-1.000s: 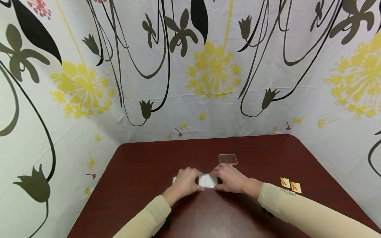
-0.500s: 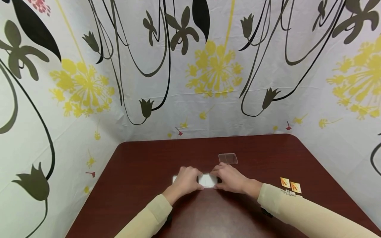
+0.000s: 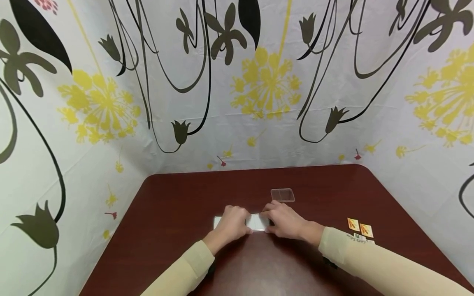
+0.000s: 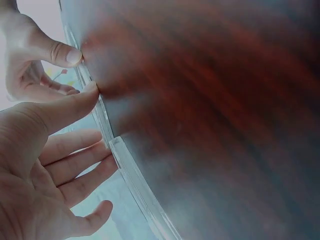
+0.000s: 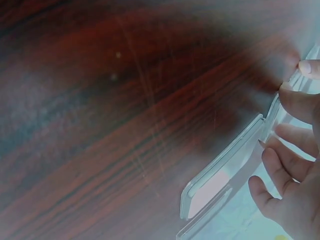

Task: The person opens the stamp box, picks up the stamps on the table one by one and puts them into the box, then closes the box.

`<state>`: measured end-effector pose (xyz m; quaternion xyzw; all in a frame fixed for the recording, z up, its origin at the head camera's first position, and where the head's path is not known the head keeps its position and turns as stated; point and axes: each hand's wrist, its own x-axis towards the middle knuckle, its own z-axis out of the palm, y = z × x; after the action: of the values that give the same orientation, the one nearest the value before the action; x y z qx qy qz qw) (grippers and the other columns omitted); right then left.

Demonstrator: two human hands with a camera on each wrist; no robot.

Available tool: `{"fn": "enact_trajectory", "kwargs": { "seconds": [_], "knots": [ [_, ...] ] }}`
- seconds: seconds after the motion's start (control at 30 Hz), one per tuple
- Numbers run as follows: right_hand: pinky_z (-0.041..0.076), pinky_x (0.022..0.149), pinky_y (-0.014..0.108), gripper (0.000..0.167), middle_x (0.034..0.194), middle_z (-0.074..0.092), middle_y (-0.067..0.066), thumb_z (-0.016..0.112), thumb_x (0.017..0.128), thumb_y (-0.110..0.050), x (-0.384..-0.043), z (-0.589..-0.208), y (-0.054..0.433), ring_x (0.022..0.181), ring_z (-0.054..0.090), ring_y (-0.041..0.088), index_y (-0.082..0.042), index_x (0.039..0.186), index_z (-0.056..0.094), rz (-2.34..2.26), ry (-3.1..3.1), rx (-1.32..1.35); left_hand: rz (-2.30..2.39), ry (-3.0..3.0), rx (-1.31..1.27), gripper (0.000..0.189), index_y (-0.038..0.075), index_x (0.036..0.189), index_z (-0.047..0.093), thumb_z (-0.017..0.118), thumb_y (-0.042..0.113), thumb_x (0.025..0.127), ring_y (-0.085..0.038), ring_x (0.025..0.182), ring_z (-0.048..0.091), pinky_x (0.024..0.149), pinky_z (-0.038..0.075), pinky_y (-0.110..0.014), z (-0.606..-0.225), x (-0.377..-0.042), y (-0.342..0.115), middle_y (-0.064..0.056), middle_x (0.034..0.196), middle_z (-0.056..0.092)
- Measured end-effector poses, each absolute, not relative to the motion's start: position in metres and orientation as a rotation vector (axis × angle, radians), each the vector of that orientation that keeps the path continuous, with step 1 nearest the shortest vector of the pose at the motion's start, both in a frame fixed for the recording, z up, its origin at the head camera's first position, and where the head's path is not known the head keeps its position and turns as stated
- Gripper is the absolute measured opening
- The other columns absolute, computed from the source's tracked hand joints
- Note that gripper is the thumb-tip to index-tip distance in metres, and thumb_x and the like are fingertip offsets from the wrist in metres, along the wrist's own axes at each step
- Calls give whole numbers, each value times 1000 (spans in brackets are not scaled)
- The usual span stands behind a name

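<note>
In the head view, a flat, clear-edged plastic case with a whitish face lies on the dark red table between my two hands. My left hand holds its left end, thumb along the near edge. At the right end my right hand grips the same case with thumb and forefinger. The left wrist view shows the thumb pressed to the case's rim, the other fingers spread loosely behind. A second whitish flat case shows left of my left hand, partly hidden by it.
A thin clear plastic lid or tray lies just behind my right hand. Two orange-yellow picture cards sit at the right, with small white pieces partly covered by my right sleeve. Patterned curtain surrounds the table's far and side edges.
The head view has tilted slightly, so the table sits a little higher in it. Both hands keep their hold on the case, with hardly any movement.
</note>
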<state>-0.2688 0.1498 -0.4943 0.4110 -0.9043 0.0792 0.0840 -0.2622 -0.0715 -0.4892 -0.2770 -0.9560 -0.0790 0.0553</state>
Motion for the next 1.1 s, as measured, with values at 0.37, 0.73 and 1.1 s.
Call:
{"fn": "enact_trajectory", "kwargs": {
  "seconds": [0.37,0.73,1.1],
  "knots": [
    [50,79,41,41,109,66,0,88,78,-24,-270,-492,151,99,53,19,-13,116,75,240,-2639,1248,-156,-2875,-879,44,14,101,77,90,45,72,-15,76,65,89,49,-48,-483,-264,-70,4,83,71],
    [50,85,41,43,113,65,1,87,79,-24,-268,-494,149,102,53,19,-12,118,73,217,-2641,1260,-562,-3036,-869,51,14,113,75,91,39,73,-15,89,51,74,47,-35,-483,-270,-78,2,101,61],
    [51,83,41,45,113,64,2,89,76,-23,-265,-495,149,102,53,20,-13,116,73,216,-2585,1265,-463,-3040,-892,48,15,108,73,89,37,68,-15,86,52,74,48,-38,-483,-277,-74,5,96,60]
  ]
}}
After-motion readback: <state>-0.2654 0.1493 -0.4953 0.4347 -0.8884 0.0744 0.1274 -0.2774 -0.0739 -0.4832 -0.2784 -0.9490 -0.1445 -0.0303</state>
